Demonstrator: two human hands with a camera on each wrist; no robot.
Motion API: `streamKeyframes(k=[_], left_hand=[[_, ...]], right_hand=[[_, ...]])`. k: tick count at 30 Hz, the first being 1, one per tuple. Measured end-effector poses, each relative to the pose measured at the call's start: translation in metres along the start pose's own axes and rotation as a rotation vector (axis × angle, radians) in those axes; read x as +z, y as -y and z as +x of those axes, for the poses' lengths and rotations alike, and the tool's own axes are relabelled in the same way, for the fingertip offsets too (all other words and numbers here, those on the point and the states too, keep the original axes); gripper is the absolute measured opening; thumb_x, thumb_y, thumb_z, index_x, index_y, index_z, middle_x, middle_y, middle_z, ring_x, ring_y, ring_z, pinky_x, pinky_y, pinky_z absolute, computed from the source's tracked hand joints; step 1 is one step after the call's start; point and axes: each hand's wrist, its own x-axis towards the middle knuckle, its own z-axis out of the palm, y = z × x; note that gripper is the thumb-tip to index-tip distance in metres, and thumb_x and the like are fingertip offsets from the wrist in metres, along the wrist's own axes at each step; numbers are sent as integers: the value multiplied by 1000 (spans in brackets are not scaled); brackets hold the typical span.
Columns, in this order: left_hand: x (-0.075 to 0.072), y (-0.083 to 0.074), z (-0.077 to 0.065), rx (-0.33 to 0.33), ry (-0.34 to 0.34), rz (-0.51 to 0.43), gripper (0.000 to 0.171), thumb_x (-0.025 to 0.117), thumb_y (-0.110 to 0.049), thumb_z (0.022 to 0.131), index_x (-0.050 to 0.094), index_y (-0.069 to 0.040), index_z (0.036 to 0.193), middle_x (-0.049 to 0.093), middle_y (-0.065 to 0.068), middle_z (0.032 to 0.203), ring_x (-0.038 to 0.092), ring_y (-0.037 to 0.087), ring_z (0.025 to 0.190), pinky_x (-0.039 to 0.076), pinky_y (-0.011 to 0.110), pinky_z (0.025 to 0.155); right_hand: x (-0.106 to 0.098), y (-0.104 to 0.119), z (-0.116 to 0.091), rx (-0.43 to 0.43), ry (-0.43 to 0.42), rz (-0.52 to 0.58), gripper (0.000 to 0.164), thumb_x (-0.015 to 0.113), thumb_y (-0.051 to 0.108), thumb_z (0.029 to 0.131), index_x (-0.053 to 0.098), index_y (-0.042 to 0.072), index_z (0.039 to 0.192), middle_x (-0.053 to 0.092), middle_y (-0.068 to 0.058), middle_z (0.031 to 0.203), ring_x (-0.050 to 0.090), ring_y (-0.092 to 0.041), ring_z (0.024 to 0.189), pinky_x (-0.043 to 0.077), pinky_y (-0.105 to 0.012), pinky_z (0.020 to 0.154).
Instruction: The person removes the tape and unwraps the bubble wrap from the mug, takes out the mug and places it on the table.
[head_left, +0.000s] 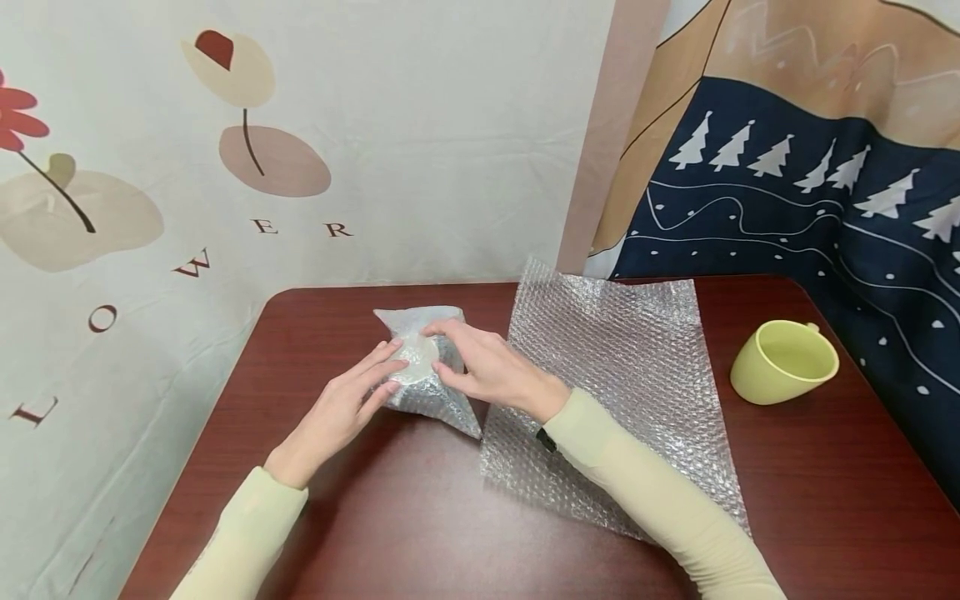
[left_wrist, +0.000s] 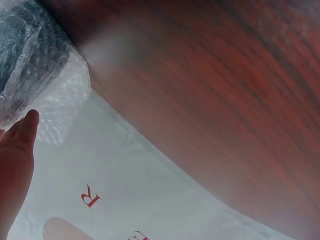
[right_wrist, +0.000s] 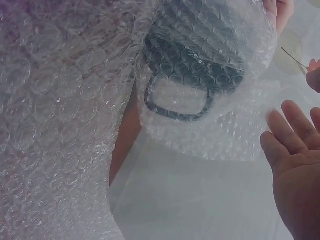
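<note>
A bundle of bubble wrap (head_left: 437,403) with pointed corners sits near the table's far edge, a pale round patch (head_left: 417,360) on top. Through the layers, the right wrist view shows a dark mug (right_wrist: 192,75) with a looped handle. My left hand (head_left: 333,417) rests its extended fingers on the bundle's left side; in the left wrist view part of this hand (left_wrist: 17,155) meets the wrap. Over the bundle's right side is my right hand (head_left: 495,367), thumb and fingers spread and bent lightly. Its fingers (right_wrist: 285,135) appear apart from the wrap in the right wrist view.
A flat sheet of bubble wrap (head_left: 615,358) lies right of the bundle, under the right forearm. Farther right stands a yellow-green mug (head_left: 783,362) on the dark red wooden table (head_left: 420,517). Printed cloths (head_left: 450,150) hang behind the table.
</note>
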Motion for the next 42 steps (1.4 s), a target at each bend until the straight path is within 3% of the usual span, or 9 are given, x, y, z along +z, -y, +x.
streamKeyframes(k=[4, 8, 11, 17, 25, 32, 36, 42], left_hand=[[0, -1, 0, -1, 7, -7, 39, 72, -11, 99, 66, -11, 137, 49, 5, 158, 45, 35, 145, 28, 18, 117], [0, -1, 0, -7, 17, -6, 39, 71, -12, 99, 66, -12, 138, 48, 5, 159, 45, 34, 145, 30, 21, 118], [0, -1, 0, -5, 16, -10, 39, 71, -12, 99, 66, -11, 138, 48, 5, 159, 45, 34, 145, 30, 22, 118], [1, -1, 1, 17, 1, -17, 40, 73, -9, 97, 66, -10, 137, 50, 8, 157, 47, 35, 143, 27, 19, 118], [0, -1, 1, 23, -8, -22, 38, 72, -9, 98, 67, -9, 136, 51, 9, 156, 47, 33, 143, 27, 19, 118], [0, -1, 1, 4, -5, -32, 37, 71, -10, 99, 67, -10, 135, 50, 7, 157, 47, 33, 144, 27, 17, 117], [0, -1, 1, -4, -3, -50, 38, 70, -9, 99, 67, -9, 136, 50, 6, 157, 46, 31, 144, 27, 14, 116], [0, 0, -1, 3, -11, -40, 47, 70, -8, 99, 62, -8, 144, 49, 8, 158, 46, 29, 145, 24, 11, 114]], right_hand=[[0, -2, 0, -7, -4, -22, 48, 66, 14, 98, 51, 0, 142, 63, -14, 137, 51, -11, 66, 55, -29, 85], [0, -4, 0, -6, -12, -48, 56, 66, 15, 99, 45, 1, 149, 58, -15, 144, 66, -19, 97, 53, -34, 100], [-1, -6, 0, -9, -17, -60, 64, 65, 15, 99, 39, 3, 156, 53, -14, 152, 60, -23, 127, 49, -35, 108], [-5, -8, -1, -14, -49, -57, 76, 65, 13, 99, 26, 6, 163, 40, -14, 162, 48, -24, 142, 42, -33, 114], [-8, -4, -6, 45, -64, -108, 63, 69, 19, 100, 43, -1, 153, 48, -17, 156, 46, -27, 144, 34, -33, 119], [-1, 5, -12, 214, 122, -117, 66, 70, 38, 101, 49, 1, 151, 51, -16, 153, 49, -26, 141, 40, -38, 116], [4, 8, -14, 256, 166, -129, 65, 69, 43, 100, 53, 3, 148, 54, -12, 149, 58, -24, 131, 48, -38, 109], [10, 8, -15, 245, 164, -197, 66, 73, 47, 95, 58, 6, 145, 56, -10, 144, 67, -20, 110, 56, -36, 94]])
